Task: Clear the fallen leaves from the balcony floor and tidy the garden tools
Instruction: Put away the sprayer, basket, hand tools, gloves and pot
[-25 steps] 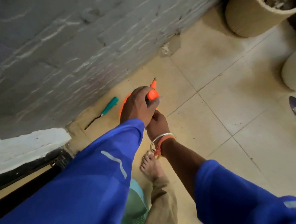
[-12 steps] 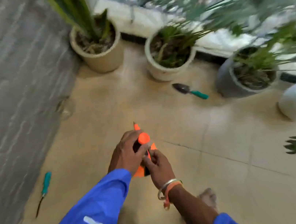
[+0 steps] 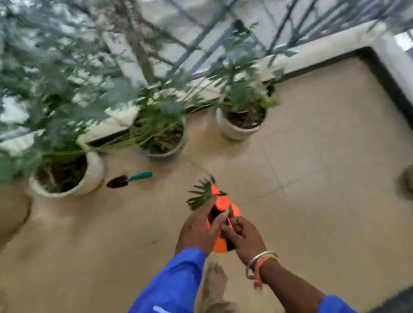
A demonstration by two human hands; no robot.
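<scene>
Head view, single frame, blurred by motion. Item: orange tool [image 3: 222,203], orange and black, make not legible, held above the middle of the balcony floor [image 3: 322,166]. Left hand [image 3: 200,231], blue-sleeved: fingers wrapped on the tool's left side, one finger stretched up toward its round orange cap. Right hand [image 3: 241,234], bangle [image 3: 260,257] at the wrist: fingers curled and pinching the tool's lower part from the right. Both hands are occupied with this one tool. Item: trowel [image 3: 128,179], dark blade and green handle, lying flat on the floor near its far edge, just beside the white pot [image 3: 92,173] and well apart from the hands. Item: green frond [image 3: 200,193], showing just beyond the tool's tip, on a thin stem that runs toward the grey pot [image 3: 164,153]. Whether it is attached or fallen cannot be told. Further potted plants stand in a row along the far edge beneath the metal grille [image 3: 206,22]. The far right corner carries a black border and a white kerb [image 3: 401,68]. Status, as a judgement: no loose leaves can be made out on the floor that shows, though blur limits this. Tool tidying appears partway, with one tool in hand and not put away, and the trowel yet to be collected.
</scene>
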